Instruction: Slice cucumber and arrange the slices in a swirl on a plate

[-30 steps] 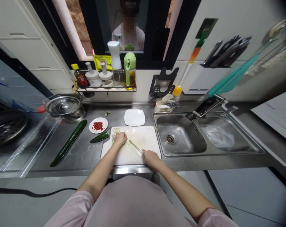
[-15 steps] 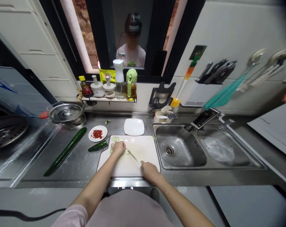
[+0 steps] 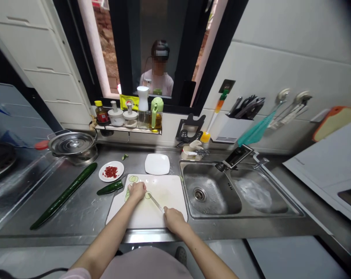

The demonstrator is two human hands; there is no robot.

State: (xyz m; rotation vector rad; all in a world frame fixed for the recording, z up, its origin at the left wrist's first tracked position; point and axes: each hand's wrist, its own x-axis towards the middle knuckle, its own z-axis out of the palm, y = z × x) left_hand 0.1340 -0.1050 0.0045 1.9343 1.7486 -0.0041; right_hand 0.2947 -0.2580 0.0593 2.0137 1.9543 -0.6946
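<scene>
In the head view my right hand (image 3: 174,221) grips a knife (image 3: 157,203) at the right of the white cutting board (image 3: 160,221). The blade points left and away from me, its tip at a thin cucumber slice (image 3: 148,195). My left hand (image 3: 137,191) is closed with curled fingers over the board, left of the tip; what the fingers hold is hidden. More pale slices (image 3: 127,195) show along that hand's left side, and a few others (image 3: 133,178) lie at the board's far left corner. A cut piece of cucumber (image 3: 110,188) rests just left of the board.
A long whole cucumber (image 3: 64,195) lies at the left, near a lidded steel pot (image 3: 73,144). Behind the board stand a plate of chopped red pieces (image 3: 121,167) and a square white plate (image 3: 157,164). On the right is a double sink (image 3: 210,217) with a black faucet (image 3: 233,158).
The camera view has shifted, so the whole counter appears lower and further left. Both hands keep nearly the same places over the board, with the knife still in my right hand.
</scene>
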